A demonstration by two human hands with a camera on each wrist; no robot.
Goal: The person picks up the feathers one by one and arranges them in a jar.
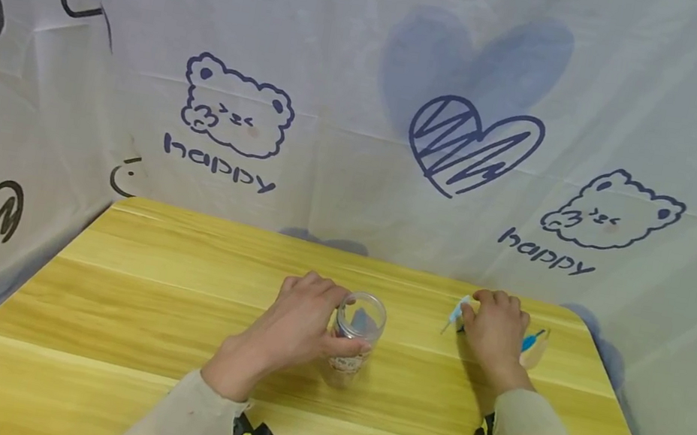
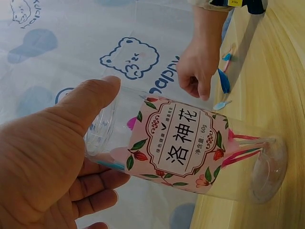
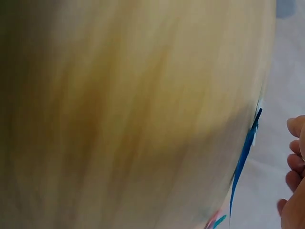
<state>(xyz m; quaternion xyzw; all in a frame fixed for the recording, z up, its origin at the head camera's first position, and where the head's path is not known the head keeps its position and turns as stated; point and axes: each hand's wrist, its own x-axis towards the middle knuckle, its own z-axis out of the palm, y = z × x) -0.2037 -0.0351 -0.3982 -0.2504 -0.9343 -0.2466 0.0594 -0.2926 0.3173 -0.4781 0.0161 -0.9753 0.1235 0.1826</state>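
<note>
My left hand (image 1: 302, 320) grips a clear plastic jar (image 2: 183, 143) around its open rim, thumb on one side and fingers on the other. The jar has a pink flower label, and thin pink and red sticks show inside near its base. My right hand (image 1: 494, 336) hovers low over the right side of the table with bent fingers, and nothing shows in its grasp. Beside its fingertips lies a small light blue piece with a thin stem (image 1: 458, 311). A dark blue slender piece (image 2: 223, 81) lies close by, partly hidden by the hand in the head view.
A blue piece (image 1: 531, 341) and a pale one (image 1: 535, 351) lie right of my right hand. The wooden table (image 1: 178, 259) has rounded far corners. A white cloth (image 1: 344, 156) printed with bears and hearts hangs behind it.
</note>
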